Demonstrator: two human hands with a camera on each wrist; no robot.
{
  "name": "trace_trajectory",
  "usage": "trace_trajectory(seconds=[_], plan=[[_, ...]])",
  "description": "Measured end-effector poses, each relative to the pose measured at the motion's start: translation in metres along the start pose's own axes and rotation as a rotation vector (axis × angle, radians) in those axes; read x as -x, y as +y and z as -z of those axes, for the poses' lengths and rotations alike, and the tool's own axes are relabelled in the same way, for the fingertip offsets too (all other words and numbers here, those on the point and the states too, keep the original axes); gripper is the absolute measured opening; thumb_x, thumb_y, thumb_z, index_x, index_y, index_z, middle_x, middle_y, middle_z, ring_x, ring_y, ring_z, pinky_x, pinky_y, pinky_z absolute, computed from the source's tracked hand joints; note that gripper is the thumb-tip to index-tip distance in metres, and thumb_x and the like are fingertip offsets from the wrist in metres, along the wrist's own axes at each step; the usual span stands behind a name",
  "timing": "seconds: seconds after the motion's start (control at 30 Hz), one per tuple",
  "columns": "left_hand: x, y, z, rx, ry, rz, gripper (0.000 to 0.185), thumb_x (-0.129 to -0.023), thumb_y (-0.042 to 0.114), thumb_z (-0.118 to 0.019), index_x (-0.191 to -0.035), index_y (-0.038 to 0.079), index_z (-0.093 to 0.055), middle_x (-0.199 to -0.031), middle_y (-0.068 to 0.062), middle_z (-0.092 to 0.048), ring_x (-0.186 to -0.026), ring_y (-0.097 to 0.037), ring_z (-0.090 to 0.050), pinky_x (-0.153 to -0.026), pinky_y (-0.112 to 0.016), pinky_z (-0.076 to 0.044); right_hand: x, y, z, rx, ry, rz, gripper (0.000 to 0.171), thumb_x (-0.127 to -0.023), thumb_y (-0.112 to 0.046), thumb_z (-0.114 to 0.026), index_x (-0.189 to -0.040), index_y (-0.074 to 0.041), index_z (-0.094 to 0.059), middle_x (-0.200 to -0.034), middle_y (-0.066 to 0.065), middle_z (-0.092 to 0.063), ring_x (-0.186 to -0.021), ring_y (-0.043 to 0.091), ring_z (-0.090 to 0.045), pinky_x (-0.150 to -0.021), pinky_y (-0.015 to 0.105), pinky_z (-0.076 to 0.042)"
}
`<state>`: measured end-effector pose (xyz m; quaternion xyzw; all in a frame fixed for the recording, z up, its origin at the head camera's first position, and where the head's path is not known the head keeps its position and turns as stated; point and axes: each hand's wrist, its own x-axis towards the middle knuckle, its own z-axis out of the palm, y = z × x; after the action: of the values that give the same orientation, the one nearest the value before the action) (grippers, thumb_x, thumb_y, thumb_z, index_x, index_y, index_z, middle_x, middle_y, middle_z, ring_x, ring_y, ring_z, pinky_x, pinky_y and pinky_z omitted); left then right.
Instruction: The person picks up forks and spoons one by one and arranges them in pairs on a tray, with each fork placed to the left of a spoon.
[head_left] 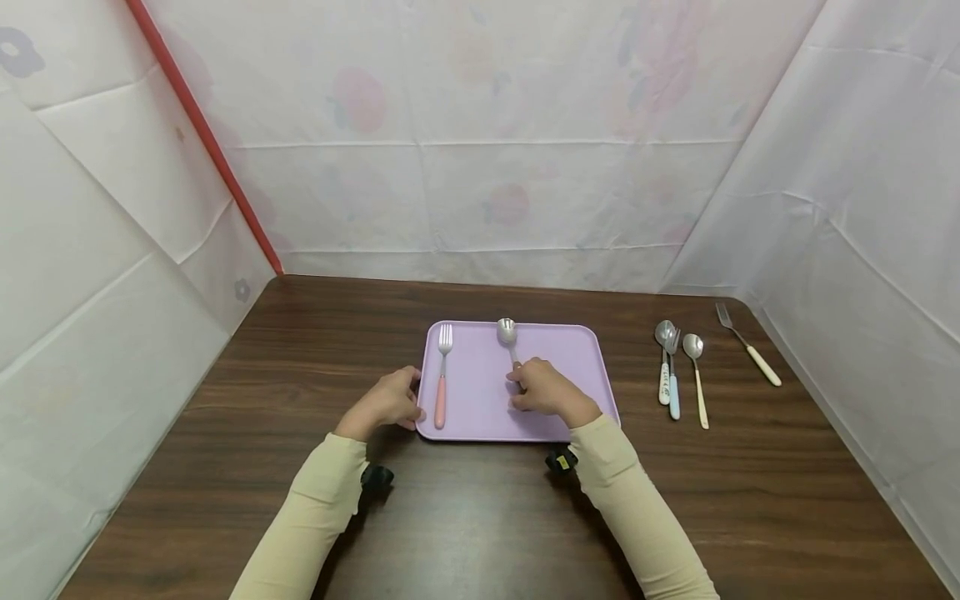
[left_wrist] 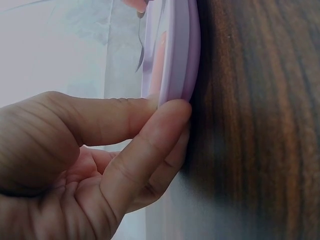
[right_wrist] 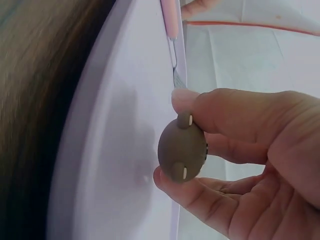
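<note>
Head view: tray (head_left: 555, 343) edge in left hand (head_left: 386, 402), spoon (head_left: 507, 333) in right hand (head_left: 551, 390)

Table (head_left: 465, 525): dark, wood-patterned, cut off at bottom of frame. Tray: lilac, on the table; appears light, stiff, smooth, so prone to slide; best held by the rim. Right sleeve (head_left: 622, 467) covers part of its near edge.

Left hand: pinches the rim near the near left corner; grip under the edge hard to make out. Right hand: thumb and fingers pinch the spoon's handle.

Pink-handled fork (head_left: 441, 398): lies along the tray's left side. Right of tray, on table: cream-handled fork (head_left: 762, 365), cream-handled spoon (head_left: 700, 390), blue-handled fork (head_left: 674, 398), white-handled spoon (head_left: 664, 379); marks on the last illegible.

Spoon: over the tray, bowl toward the far rim; contact there uncertain. Probably light, rigid, not fragile; slick metal bowl, so the thick brown handle offers better purchase. Handle mostly hidden in head view.
</note>
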<state>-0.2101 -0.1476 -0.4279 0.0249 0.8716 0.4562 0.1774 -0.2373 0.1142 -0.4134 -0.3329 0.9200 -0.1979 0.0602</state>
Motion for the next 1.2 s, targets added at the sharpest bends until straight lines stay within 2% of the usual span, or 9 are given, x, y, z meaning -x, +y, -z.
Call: trace_trajectory(seconds=[0.23,0.43,0.6,0.77,0.93,1.2], plan=[[0.001,0.0,0.0,0.006,-0.001,-0.005,0.063,-0.07,-0.019,-0.064,-0.126,-0.012,-0.037,-0.078,-0.018,-0.054,-0.06,-0.022,-0.059,-0.054,-0.031,-0.058,-0.004,-0.009,-0.008,0.01,-0.009,0.042,0.011,-0.073,-0.004,-0.074,-0.077,-0.002,-0.065,-0.057,-0.004,-0.037,-0.061,0.014,-0.036,-0.051,0.024,-0.032],[0.0,0.001,0.0,0.01,-0.003,-0.005,0.064,-0.07,-0.02,-0.064,-0.127,-0.012,-0.037,-0.077,-0.018,-0.054,-0.059,-0.022,-0.059,-0.053,-0.032,-0.058,-0.006,-0.017,-0.013,0.039,-0.015,0.054,0.02,-0.074,-0.005,-0.074,-0.066,-0.008,-0.056,-0.059,-0.003,-0.036,-0.061,0.015,-0.035,-0.052,0.025,-0.031],[0.0,0.001,0.0,0.007,-0.002,0.005,0.064,-0.07,-0.02,-0.064,-0.127,-0.012,-0.037,-0.078,-0.019,-0.055,-0.06,-0.023,-0.059,-0.054,-0.032,-0.058,-0.01,-0.022,-0.015,0.063,0.001,0.076,0.017,-0.073,-0.006,-0.074,-0.068,-0.007,-0.058,-0.062,-0.002,-0.039,-0.063,0.016,-0.038,-0.053,0.027,-0.034],[0.0,0.001,-0.001,0.009,-0.002,0.009,0.064,-0.07,-0.02,-0.064,-0.127,-0.012,-0.037,-0.079,-0.019,-0.055,-0.061,-0.023,-0.059,-0.054,-0.032,-0.058,-0.015,-0.029,-0.022,0.079,0.015,0.05,0.011,-0.073,-0.008,-0.074,-0.074,-0.004,-0.064,-0.065,-0.001,-0.043,-0.068,0.019,-0.043,-0.057,0.029,-0.039],[0.0,0.0,0.0,0.012,0.0,0.012,0.065,-0.07,-0.02,-0.065,-0.128,-0.013,-0.035,-0.078,-0.018,-0.054,-0.059,-0.022,-0.058,-0.053,-0.032,-0.058,-0.02,-0.037,-0.029,0.117,0.034,0.041,0.018,-0.073,-0.01,-0.074,-0.067,-0.009,-0.057,-0.068,0.0,-0.046,-0.071,0.021,-0.046,-0.058,0.031,-0.043],[-0.001,0.0,0.0,0.033,-0.003,0.019,0.065,-0.07,-0.021,-0.064,-0.128,-0.012,-0.036,-0.079,-0.019,-0.054,-0.061,-0.023,-0.058,-0.055,-0.032,-0.059,-0.024,-0.048,-0.032,0.124,0.034,0.014,0.017,-0.073,-0.012,-0.073,-0.067,-0.008,-0.057,-0.068,0.003,-0.046,-0.072,0.021,-0.044,-0.056,0.029,-0.044]])
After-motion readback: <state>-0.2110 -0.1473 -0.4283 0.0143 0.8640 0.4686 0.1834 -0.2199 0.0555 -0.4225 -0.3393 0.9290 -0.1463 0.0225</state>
